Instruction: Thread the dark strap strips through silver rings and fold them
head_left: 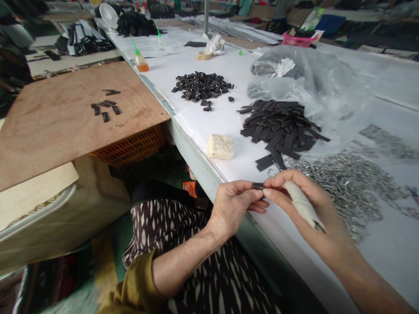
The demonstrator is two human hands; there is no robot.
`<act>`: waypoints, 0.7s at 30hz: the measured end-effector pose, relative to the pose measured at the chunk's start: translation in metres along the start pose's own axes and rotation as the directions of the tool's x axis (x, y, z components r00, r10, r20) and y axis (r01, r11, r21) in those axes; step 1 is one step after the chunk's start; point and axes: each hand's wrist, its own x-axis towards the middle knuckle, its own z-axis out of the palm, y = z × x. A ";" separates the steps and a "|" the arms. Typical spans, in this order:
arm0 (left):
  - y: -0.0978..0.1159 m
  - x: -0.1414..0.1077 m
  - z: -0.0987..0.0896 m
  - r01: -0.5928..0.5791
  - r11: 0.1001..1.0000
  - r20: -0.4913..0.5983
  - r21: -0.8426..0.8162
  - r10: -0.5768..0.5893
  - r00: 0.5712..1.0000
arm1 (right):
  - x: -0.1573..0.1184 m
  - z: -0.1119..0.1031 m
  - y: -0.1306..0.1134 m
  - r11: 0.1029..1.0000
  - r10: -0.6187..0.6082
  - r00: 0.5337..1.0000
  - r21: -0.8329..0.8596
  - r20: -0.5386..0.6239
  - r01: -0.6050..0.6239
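Near the front edge of the white table, my left hand (233, 208) pinches a small black strip (258, 186) between thumb and fingers. My right hand (306, 209) meets it there, its fingertips closed on the strip's other end. A white-wrapped tool (303, 204) also lies in my right hand, its dark tip pointing back toward the wrist. Just beyond the hands is a pile of flat black strips (281, 124). Metal rings (343, 187) are heaped beside and partly behind my right hand. A yellowish-white block (220, 146) sits left of the strips.
Small black pieces with metal rings (201, 86) form a pile farther back. A clear plastic bag (314, 83) lies at the right. A bottle of orange liquid (141, 62) stands by the table's left edge. A wooden board (65, 104) at the left holds several black pieces.
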 end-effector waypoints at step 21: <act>-0.005 0.003 -0.003 0.052 0.998 -0.005 -0.045 -0.052 0.999 | 0.000 0.003 -0.003 0.999 0.043 0.999 0.001 0.000 -0.043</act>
